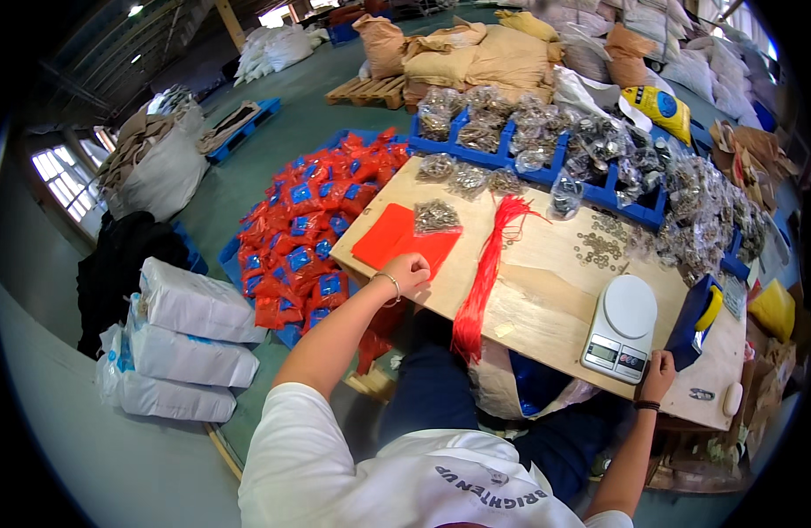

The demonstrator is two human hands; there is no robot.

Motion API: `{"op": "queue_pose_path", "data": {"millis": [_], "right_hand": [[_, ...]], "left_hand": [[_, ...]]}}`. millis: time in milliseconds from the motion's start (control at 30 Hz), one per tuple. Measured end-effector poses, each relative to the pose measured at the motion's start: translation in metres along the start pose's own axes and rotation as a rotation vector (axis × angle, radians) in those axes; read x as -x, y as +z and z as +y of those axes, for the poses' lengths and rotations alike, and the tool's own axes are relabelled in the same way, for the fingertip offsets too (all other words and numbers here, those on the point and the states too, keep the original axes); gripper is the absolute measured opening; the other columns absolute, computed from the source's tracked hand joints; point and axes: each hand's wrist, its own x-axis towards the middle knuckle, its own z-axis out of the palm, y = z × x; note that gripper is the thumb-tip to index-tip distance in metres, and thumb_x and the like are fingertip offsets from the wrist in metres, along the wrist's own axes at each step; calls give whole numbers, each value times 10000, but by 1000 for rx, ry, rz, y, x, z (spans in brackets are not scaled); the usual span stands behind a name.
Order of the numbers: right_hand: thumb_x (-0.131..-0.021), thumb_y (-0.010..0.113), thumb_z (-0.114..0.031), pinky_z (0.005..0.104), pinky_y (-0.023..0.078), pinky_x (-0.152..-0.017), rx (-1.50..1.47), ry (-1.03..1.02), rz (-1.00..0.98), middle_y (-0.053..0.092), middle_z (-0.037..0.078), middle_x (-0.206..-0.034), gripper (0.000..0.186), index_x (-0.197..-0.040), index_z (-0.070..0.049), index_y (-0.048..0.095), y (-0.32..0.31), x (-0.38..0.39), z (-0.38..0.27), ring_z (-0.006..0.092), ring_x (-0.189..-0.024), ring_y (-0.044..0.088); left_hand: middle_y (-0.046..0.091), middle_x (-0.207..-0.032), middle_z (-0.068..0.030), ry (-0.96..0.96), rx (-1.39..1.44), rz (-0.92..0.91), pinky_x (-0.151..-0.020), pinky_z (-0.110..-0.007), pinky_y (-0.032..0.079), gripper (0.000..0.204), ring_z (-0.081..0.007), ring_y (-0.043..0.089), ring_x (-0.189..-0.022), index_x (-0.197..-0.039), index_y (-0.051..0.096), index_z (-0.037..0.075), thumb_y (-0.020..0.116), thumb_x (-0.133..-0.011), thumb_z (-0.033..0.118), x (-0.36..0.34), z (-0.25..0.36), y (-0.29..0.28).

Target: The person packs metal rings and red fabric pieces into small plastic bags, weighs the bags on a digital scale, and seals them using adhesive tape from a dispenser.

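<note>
My left hand (pixel 408 273) is closed at the near edge of a stack of flat red plastic bags (pixel 383 231), its fingers curled onto the nearest bag. A clear bag of small metal parts (pixel 436 216) lies on top of that stack. To its right, a long bundle of red plastic ties (pixel 486 282) stretches down to the table's near edge. My right hand (pixel 659 376) is closed at the table edge, between a white kitchen scale (pixel 623 327) and a dark blue box with a yellow strip (pixel 692 324). What its fingers hold, if anything, is hidden. Nothing lies on the scale's round plate.
Blue bins (pixel 511 157) with clear bags of metal parts line the wooden table's (pixel 546 308) far side. Loose metal rings (pixel 599 251) lie near them. A heap of filled red bags (pixel 308 220) stands left, beside white wrapped packs (pixel 190 352). Small clippers (pixel 702 394) lie at right.
</note>
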Motion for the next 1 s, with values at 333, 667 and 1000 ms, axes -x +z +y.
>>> {"op": "queue_pose_path", "data": {"millis": [333, 667, 1000], "right_hand": [[-849, 528, -89, 198, 345, -538, 46, -78, 28, 473, -32, -653, 137, -736, -12, 530, 6, 3, -13, 43, -601, 410], [-842, 528, -77, 217, 378, -577, 22, -7, 12, 491, -7, -662, 129, -740, 2, 522, 6, 4, -12, 66, -624, 434], [-804, 545, -69, 258, 432, -604, 24, -252, -305, 547, 66, -757, 70, -838, -13, 569, 62, 33, -116, 155, -653, 528]], "left_hand": [[623, -777, -77, -134, -284, 257, -697, -313, 482, 178, -202, 603, -736, -834, 606, 58, 670, -738, 194, -38, -50, -2], [598, -801, -137, 62, -68, 506, -722, -353, 457, 119, -274, 574, -773, -774, 579, 23, 563, -797, 139, -48, -20, -9], [560, -855, -117, 579, -60, 131, -765, -350, 441, 107, -260, 549, -853, -771, 534, 21, 574, -766, 121, 12, 57, 125]]}}
